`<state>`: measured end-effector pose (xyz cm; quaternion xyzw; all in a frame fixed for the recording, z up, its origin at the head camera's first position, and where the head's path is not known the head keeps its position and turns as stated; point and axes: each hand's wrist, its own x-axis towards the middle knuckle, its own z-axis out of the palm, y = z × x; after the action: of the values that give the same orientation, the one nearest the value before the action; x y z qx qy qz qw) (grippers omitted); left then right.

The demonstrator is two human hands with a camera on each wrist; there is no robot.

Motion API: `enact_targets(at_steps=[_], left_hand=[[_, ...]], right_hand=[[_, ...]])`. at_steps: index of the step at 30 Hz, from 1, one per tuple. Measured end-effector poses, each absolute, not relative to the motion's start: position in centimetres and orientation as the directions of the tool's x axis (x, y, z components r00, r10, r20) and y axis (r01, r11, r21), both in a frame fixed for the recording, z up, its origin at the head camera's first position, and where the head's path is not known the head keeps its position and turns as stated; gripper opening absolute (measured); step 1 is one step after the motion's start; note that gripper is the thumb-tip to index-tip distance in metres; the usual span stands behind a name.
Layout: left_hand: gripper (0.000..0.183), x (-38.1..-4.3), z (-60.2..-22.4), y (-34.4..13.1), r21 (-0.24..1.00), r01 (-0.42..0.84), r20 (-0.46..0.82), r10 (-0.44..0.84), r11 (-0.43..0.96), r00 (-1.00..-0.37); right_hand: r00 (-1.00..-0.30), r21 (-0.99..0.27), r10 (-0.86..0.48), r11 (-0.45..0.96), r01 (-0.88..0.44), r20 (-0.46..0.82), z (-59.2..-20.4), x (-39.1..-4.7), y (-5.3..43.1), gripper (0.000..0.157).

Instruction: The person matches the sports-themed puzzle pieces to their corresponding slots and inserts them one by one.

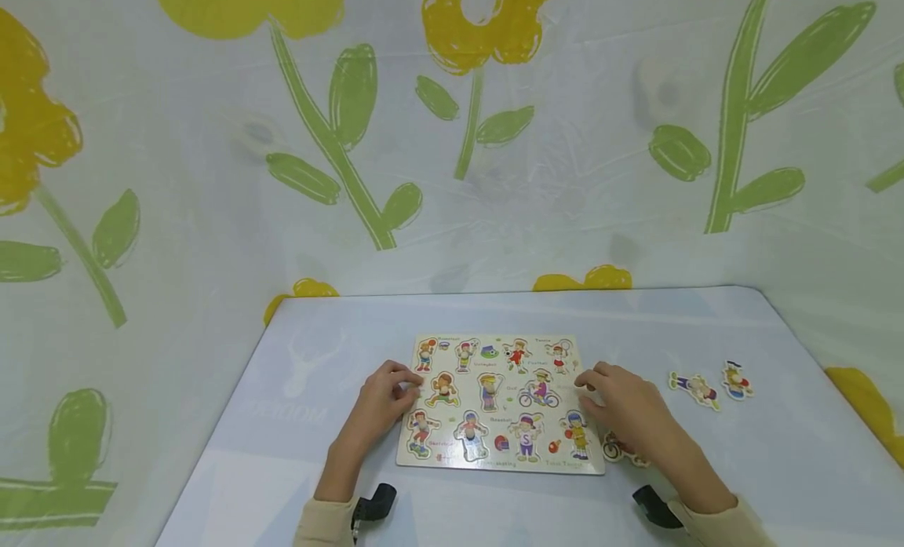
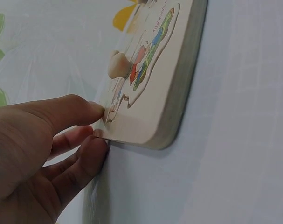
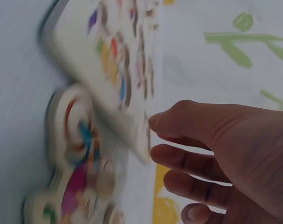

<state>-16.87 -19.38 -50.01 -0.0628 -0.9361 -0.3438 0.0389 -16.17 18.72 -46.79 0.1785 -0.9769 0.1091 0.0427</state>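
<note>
Wooden board (image 1: 466, 402) sits pinched by left grip (image 1: 377, 402) and right grip (image 1: 628, 402); slots (image 1: 419, 433) look mostly filled, three loose pieces (image 1: 695, 391) left on worktop (image 1: 508, 512).

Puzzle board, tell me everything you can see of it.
The puzzle board is rectangular, cream and wood-looking, with rounded corners and small printed words. Colorful sports figures cover it in three rows; the left wrist view shows a pale knob on one. It lies face up on the table. The left hand pinches its left edge; the right hand is at its right edge, contact unclear.
</note>
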Motion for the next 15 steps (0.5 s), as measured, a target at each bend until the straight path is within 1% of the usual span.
enact_targets(at_steps=[4,8,15], left_hand=[[0.014,-16.9,-50.0,-19.3,0.636,0.146,0.116,0.093,0.758,-0.989],[0.014,-16.9,-49.9,-19.2,0.637,0.127,0.098,0.084,0.76,-0.992],[0.015,-16.8,-49.8,-19.3,0.641,0.107,0.08,0.072,0.76,-0.994]], right_hand=[[-0.926,-0.168,-0.359,0.912,-0.375,0.12,-47.1,-16.0,20.8,0.023],[-0.933,-0.175,-0.344,0.917,-0.358,0.105,-47.3,-15.8,22.6,0.021],[-0.922,-0.169,-0.353,0.91,-0.378,0.161,-47.8,-15.7,24.4,0.015]])
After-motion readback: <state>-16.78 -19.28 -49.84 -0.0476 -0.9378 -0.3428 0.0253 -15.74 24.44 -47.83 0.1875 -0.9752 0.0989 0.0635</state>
